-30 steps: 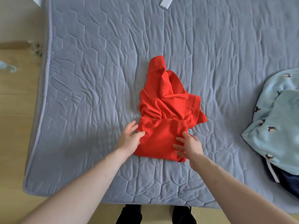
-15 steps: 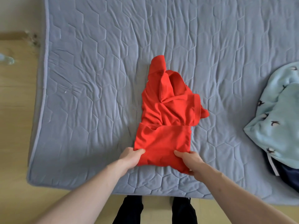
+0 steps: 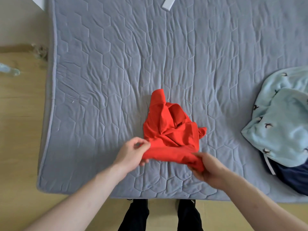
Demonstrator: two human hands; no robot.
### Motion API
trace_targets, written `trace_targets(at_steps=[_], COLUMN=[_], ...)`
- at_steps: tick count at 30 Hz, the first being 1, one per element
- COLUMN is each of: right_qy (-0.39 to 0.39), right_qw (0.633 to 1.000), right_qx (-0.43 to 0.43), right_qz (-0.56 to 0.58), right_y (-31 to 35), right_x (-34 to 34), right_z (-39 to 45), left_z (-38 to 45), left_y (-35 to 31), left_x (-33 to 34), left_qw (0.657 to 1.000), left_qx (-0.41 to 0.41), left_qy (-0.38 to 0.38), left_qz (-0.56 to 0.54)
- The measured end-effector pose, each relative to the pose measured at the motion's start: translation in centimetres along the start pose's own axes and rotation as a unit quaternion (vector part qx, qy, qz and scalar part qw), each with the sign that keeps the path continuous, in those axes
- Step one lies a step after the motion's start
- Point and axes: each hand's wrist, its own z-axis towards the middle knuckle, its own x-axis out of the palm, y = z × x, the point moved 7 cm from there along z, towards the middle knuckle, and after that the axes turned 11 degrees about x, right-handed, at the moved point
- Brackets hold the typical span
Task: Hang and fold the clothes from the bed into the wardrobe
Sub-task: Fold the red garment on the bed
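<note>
A red garment (image 3: pixel 170 130), partly folded and bunched, lies on the grey quilted bed (image 3: pixel 133 64) near its front edge. My left hand (image 3: pixel 131 154) pinches the near left corner of the garment's folded bottom edge. My right hand (image 3: pixel 208 167) grips the near right corner, its fingers curled round the cloth. The near edge is raised a little off the bed between the two hands. A narrow red part sticks out toward the far side. No wardrobe is in view.
A light blue garment with small bird prints (image 3: pixel 281 122) lies at the bed's right edge over a dark navy garment (image 3: pixel 291 179). A white strip (image 3: pixel 168 4) lies at the bed's far edge. Wooden floor (image 3: pixel 20 130) runs along the left and front.
Both hands slid from the top of the folded part back to its near corners and took hold. The near edge has since lifted off the bed.
</note>
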Motion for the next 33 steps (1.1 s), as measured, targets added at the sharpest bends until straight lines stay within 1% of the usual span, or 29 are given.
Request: trace_targets(at_steps=[2, 4, 5, 7, 8, 9, 10, 11, 12, 13, 14, 15, 16, 18, 20, 23, 25, 27, 30, 31, 32, 33], right_qy=[0.022, 0.035, 0.039, 0.033, 0.018, -0.006, -0.041, -0.097, -0.163, -0.214, -0.243, -0.253, -0.250, -0.246, -0.249, -0.259, -0.256, -0.209, -0.084, -0.066, -0.067, -0.081], right_qw=[0.998, 0.989, 0.984, 0.975, 0.975, 0.977, 0.980, 0.978, 0.961, 0.932, 0.902, 0.883, 0.879, 0.889, 0.904, 0.917, 0.924, 0.948, 0.985, 0.989, 0.990, 0.988], right_qx=[-0.008, -0.035, -0.053, -0.096, -0.116, -0.136, -0.157, -0.183, -0.217, -0.247, -0.269, -0.277, -0.279, -0.268, -0.262, -0.272, -0.270, -0.238, -0.141, -0.122, -0.117, -0.133], right_qz=[0.061, 0.137, 0.167, 0.197, 0.191, 0.166, 0.117, 0.038, -0.058, -0.157, -0.237, -0.282, -0.296, -0.278, -0.226, -0.138, -0.088, -0.017, 0.045, 0.051, 0.044, 0.021], right_y=[2.7, 5.6, 7.0, 9.5, 10.5, 11.3, 11.9, 12.3, 12.6, 12.8, 12.7, 12.4, 12.1, 11.7, 11.6, 12.3, 12.8, 12.9, 12.2, 11.9, 11.8, 11.8], right_x=[0.5, 0.9, 1.0, 1.2, 1.2, 1.1, 0.9, 0.6, 0.2, 0.3, 0.6, 1.0, 1.4, 1.9, 2.2, 2.0, 1.4, 0.8, 0.9, 1.0, 1.1, 1.3], right_z=[-0.3, -0.4, -0.4, -0.2, 0.2, 0.6, 1.2, 1.9, 2.5, 3.1, 3.7, 4.4, 5.0, 6.5, 7.5, 7.9, 7.8, 8.4, 9.2, 9.2, 9.2, 8.8], left_z=[2.7, 5.6, 7.0, 9.7, 10.9, 12.0, 13.1, 14.1, 15.0, 15.6, 16.2, 16.8, 17.4, 19.1, 20.8, 22.0, 21.8, 21.2, 20.3, 20.0, 19.6, 19.5], left_y=[-2.2, -4.1, -5.1, -6.6, -7.1, -7.3, -7.3, -7.0, -6.8, -6.7, -6.5, -6.0, -5.6, -4.5, -3.6, -3.7, -4.2, -4.3, -2.7, -1.8, -1.1, -0.3], left_x=[0.5, 1.5, 2.0, 2.9, 3.2, 3.3, 3.2, 2.9, 2.6, 2.6, 2.8, 3.0, 3.3, 3.9, 4.3, 4.3, 4.1, 4.1, 3.6, 3.4, 3.0, 2.6], left_qw=[0.998, 0.993, 0.991, 0.992, 0.994, 0.997, 1.000, 0.997, 0.982, 0.959, 0.939, 0.931, 0.930, 0.940, 0.956, 0.978, 0.979, 0.978, 0.993, 0.995, 0.995, 0.995], left_qx=[-0.002, -0.019, -0.026, -0.024, -0.017, -0.005, 0.015, 0.040, 0.070, 0.101, 0.128, 0.141, 0.149, 0.140, 0.113, 0.090, 0.092, 0.088, 0.011, -0.016, -0.035, -0.042], left_qy=[-0.011, -0.004, 0.004, 0.023, 0.029, 0.024, 0.014, 0.004, 0.000, 0.002, 0.012, 0.029, 0.045, 0.076, 0.086, 0.068, 0.069, 0.089, 0.098, 0.094, 0.087, 0.071], left_qz=[-0.054, -0.116, -0.130, -0.123, -0.108, -0.076, -0.019, 0.072, 0.175, 0.265, 0.318, 0.336, 0.332, 0.301, 0.256, 0.176, 0.169, 0.164, 0.059, 0.033, 0.027, 0.051])
